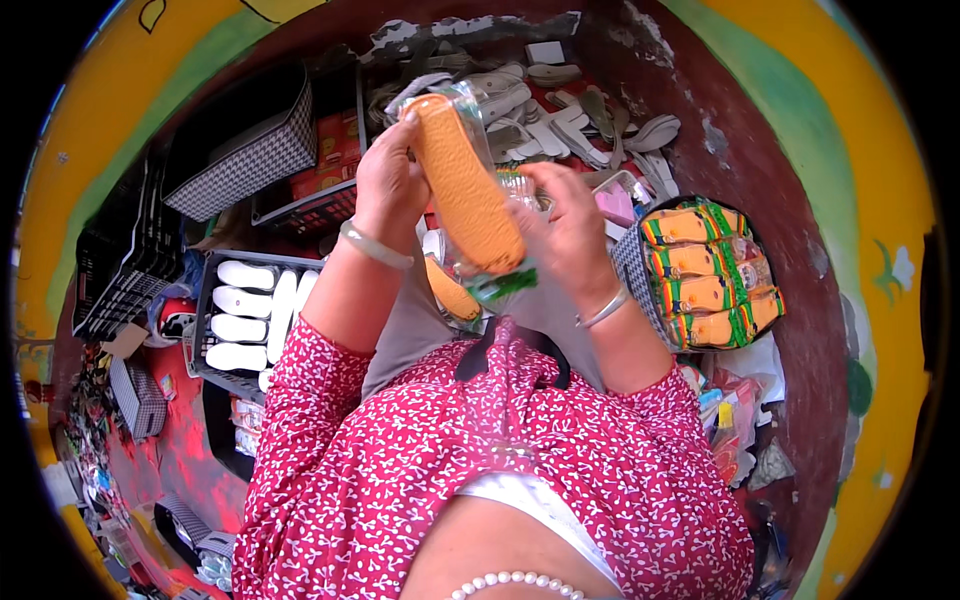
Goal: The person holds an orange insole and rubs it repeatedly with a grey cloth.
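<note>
Above lap (403, 325) | left hand (393, 178) pinching orange insole (465, 190) top | right hand (570, 225) alongside, grip unclear

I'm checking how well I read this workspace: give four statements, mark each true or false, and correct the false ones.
1. The left hand grips the orange insole near its upper end. True.
2. White insoles lie in a crate on the person's right. False: it stands on the left.
3. A patterned basket on the right holds packs of orange insoles. True.
4. The right hand is inside that basket. False: it is raised beside the held insole.
</note>
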`<action>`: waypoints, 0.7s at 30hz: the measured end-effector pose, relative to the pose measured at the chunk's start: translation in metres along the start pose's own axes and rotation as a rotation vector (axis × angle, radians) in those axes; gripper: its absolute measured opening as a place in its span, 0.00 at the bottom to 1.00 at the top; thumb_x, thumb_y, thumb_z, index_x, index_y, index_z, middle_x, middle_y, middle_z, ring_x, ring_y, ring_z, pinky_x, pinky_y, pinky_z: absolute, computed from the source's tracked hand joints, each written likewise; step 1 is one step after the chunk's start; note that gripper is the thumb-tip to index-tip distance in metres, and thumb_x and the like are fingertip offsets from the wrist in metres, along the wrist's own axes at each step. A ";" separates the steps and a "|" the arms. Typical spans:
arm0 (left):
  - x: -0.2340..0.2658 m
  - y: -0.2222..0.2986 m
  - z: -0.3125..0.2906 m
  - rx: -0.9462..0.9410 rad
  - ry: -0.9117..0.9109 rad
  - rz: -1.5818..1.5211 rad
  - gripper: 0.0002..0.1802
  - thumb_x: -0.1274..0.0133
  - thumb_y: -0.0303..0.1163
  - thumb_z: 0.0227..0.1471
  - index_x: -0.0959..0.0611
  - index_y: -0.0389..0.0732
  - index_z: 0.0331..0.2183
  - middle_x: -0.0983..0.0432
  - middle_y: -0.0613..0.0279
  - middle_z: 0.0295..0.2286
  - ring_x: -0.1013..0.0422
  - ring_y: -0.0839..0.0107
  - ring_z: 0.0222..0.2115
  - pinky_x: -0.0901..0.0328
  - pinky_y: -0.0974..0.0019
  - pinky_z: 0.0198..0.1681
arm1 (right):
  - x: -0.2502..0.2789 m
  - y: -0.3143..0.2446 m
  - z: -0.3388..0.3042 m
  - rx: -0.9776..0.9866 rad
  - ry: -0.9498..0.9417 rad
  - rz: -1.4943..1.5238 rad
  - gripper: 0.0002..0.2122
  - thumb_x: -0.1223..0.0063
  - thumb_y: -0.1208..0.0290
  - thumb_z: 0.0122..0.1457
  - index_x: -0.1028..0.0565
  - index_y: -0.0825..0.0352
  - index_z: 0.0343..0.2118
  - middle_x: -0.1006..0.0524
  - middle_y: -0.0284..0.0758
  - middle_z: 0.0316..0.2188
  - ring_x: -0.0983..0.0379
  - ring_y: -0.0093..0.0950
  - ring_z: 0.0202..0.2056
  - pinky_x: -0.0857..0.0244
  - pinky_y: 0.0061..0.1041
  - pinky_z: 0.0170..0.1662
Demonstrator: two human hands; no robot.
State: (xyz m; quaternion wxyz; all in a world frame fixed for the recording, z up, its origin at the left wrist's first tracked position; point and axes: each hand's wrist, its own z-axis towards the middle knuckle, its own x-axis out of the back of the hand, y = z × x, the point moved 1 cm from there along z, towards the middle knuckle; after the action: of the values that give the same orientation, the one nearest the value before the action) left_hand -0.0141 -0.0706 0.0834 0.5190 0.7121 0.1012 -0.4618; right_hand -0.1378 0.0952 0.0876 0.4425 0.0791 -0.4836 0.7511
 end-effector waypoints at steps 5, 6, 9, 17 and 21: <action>-0.011 -0.001 0.012 -0.091 0.287 -0.151 0.16 0.60 0.28 0.57 0.33 0.28 0.44 0.32 0.50 0.41 0.32 0.60 0.41 0.36 0.56 0.48 | -0.033 -0.034 -0.022 0.201 0.007 -0.601 0.28 0.42 0.62 0.44 0.36 0.66 0.49 0.37 0.40 0.48 0.40 0.38 0.50 0.45 0.34 0.47; -0.006 -0.006 0.018 -0.092 0.299 -0.170 0.16 0.60 0.28 0.57 0.33 0.28 0.44 0.32 0.50 0.41 0.32 0.60 0.42 0.36 0.56 0.48 | -0.037 -0.030 -0.022 0.212 0.013 -0.686 0.26 0.45 0.63 0.45 0.35 0.66 0.48 0.36 0.40 0.47 0.39 0.37 0.48 0.44 0.33 0.46; 0.006 -0.022 0.031 -0.081 0.335 -0.182 0.15 0.58 0.26 0.56 0.32 0.28 0.44 0.32 0.50 0.41 0.32 0.60 0.42 0.37 0.58 0.48 | -0.029 -0.020 -0.011 0.203 0.042 -0.826 0.17 0.56 0.68 0.49 0.32 0.66 0.43 0.33 0.38 0.38 0.36 0.32 0.40 0.41 0.30 0.39; 0.015 -0.027 0.008 -0.084 0.214 -0.032 0.11 0.51 0.31 0.53 0.25 0.38 0.39 0.26 0.61 0.38 0.34 0.72 0.43 0.44 0.59 0.52 | 0.038 0.053 -0.013 -0.075 0.289 -0.355 0.09 0.51 0.76 0.50 0.29 0.67 0.36 0.30 0.37 0.29 0.32 0.33 0.32 0.36 0.29 0.35; 0.065 -0.010 0.012 -0.017 0.077 -0.053 0.11 0.54 0.31 0.54 0.24 0.36 0.38 0.25 0.58 0.39 0.34 0.71 0.44 0.44 0.59 0.53 | 0.126 0.132 -0.049 -0.612 0.565 0.339 0.08 0.50 0.76 0.53 0.26 0.68 0.36 0.25 0.32 0.29 0.30 0.23 0.30 0.36 0.23 0.36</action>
State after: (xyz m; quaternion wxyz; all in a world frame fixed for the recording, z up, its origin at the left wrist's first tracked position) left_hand 0.0092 -0.0984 0.0269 0.5083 0.7219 0.1440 -0.4469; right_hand -0.2955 0.1903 0.0446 0.4310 -0.3439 -0.5500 0.6273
